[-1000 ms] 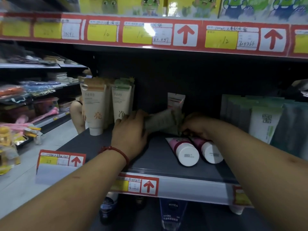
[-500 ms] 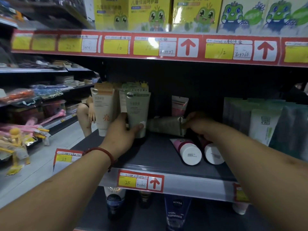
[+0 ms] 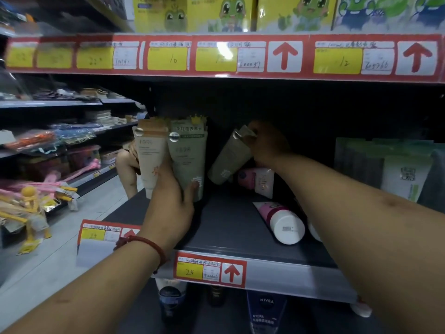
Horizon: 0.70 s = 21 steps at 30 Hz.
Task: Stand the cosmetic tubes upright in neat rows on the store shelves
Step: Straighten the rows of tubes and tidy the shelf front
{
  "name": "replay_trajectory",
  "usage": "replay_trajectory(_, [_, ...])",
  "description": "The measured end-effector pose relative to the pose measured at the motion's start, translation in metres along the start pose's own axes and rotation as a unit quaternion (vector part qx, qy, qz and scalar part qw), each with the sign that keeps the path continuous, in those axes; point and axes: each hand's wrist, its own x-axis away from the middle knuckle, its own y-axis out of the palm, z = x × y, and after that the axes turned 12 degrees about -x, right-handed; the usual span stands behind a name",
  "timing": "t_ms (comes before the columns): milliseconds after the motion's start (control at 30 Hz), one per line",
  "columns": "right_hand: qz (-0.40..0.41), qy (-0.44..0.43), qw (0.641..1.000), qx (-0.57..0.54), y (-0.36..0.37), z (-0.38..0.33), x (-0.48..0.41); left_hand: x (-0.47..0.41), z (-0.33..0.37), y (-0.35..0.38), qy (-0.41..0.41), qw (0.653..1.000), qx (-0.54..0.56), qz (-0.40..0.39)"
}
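Right hand point(image 3: 267, 143) lifted tilted tube point(image 3: 228, 160); left hand point(image 3: 171, 201) grips upright tube point(image 3: 190, 155).

I count two green tubes point(image 3: 190, 162) point(image 3: 228, 160), one beige tube point(image 3: 149, 155), and at least two pink tubes point(image 3: 279, 220) point(image 3: 256, 180).

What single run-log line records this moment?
left hand grips green tube, upright | right hand pinches olive tube, tilted | pink tube lying on shelf
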Motion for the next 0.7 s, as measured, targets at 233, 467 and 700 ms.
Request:
replay_trajectory(233, [0.023, -0.047, 0.998, 0.047, 0.017, -0.006, -0.027, 0.001, 0.001, 0.002, 0.008, 1.0, -0.018, 0.013])
replay_trajectory(467, [0.014, -0.023, 1.0, 0.014, 0.034, -0.017, -0.045, 0.001, 0.0, 0.001, 0.004, 1.0, -0.026, 0.004])
replay_trajectory(700, [-0.035, 0.116, 0.976, -0.181, 0.04, -0.017, -0.045, 0.002, -0.001, -0.001, -0.01, 1.0, -0.022, 0.003])
